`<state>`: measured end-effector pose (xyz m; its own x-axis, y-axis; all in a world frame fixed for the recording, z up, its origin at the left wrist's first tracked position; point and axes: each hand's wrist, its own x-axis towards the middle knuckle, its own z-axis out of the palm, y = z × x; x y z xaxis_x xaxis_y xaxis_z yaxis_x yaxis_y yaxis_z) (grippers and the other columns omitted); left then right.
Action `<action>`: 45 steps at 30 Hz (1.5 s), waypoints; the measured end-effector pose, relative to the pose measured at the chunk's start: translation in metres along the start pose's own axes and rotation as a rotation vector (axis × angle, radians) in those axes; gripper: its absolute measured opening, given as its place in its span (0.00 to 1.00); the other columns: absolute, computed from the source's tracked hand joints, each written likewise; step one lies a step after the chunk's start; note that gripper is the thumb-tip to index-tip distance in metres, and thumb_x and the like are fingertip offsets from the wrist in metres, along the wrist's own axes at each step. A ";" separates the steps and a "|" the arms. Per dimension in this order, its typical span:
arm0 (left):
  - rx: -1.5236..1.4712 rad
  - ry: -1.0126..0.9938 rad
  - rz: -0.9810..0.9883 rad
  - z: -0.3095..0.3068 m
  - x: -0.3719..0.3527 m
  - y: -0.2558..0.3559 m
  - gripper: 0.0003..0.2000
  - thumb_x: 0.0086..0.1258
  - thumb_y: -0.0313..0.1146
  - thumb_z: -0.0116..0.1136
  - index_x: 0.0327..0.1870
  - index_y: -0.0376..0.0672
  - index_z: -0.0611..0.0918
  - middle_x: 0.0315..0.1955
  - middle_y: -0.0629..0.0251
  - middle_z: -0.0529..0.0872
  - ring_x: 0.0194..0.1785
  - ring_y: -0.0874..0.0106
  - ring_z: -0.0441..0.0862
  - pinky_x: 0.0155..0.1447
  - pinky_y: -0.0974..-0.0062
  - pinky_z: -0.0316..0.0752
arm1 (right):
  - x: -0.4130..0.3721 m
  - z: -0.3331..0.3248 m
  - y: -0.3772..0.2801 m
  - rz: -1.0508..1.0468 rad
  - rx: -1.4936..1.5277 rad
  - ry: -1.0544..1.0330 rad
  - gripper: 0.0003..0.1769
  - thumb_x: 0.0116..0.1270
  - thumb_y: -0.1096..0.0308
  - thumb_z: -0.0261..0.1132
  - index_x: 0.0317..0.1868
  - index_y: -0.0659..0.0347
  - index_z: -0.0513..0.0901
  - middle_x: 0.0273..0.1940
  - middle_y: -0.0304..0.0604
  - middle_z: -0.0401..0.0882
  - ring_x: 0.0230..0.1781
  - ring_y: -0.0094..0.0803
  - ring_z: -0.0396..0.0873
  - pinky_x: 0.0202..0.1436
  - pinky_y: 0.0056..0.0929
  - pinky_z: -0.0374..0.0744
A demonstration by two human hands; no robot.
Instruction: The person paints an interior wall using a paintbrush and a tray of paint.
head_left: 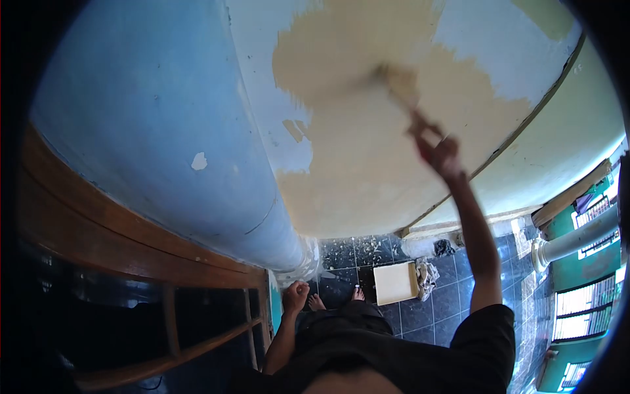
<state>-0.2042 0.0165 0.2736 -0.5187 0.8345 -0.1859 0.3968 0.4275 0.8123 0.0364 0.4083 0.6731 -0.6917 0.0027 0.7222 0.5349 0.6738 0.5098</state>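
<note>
I'm gripping a brush (401,88) in my right hand (441,156) against the wall (354,171), my left hand (295,295) hanging fisted beside the wooden frame (131,243); tray (396,283) and rag (428,276) are lying on the floor (453,299).

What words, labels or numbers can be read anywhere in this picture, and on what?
None can be read: the wall, the brush in the right hand, the cream square on the floor and the wooden frame show no writing.
</note>
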 end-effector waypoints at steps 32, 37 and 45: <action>-0.079 0.040 -0.145 -0.023 -0.025 -0.042 0.10 0.65 0.41 0.61 0.40 0.46 0.86 0.35 0.61 0.88 0.40 0.63 0.86 0.45 0.67 0.78 | 0.138 0.036 -0.144 -0.124 0.545 0.017 0.18 0.55 0.75 0.69 0.47 0.51 0.82 0.50 0.45 0.84 0.37 0.35 0.87 0.30 0.31 0.86; -0.084 0.078 -0.104 -0.023 -0.024 -0.041 0.11 0.66 0.41 0.59 0.39 0.45 0.86 0.34 0.60 0.88 0.38 0.61 0.85 0.42 0.65 0.78 | 0.148 0.018 -0.145 -0.197 0.320 0.265 0.16 0.56 0.68 0.71 0.46 0.45 0.83 0.53 0.46 0.83 0.51 0.43 0.85 0.45 0.38 0.87; -0.071 0.017 -0.152 -0.029 -0.031 -0.036 0.10 0.65 0.40 0.62 0.40 0.46 0.86 0.37 0.62 0.89 0.43 0.64 0.87 0.47 0.67 0.79 | 0.002 0.119 -0.230 0.060 0.693 -0.393 0.22 0.56 0.74 0.65 0.51 0.43 0.82 0.49 0.41 0.83 0.34 0.31 0.86 0.26 0.31 0.85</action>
<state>-0.2245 -0.0347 0.2667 -0.5819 0.7557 -0.3005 0.2588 0.5223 0.8125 -0.1453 0.3416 0.5014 -0.8608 0.2265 0.4558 0.2422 0.9699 -0.0246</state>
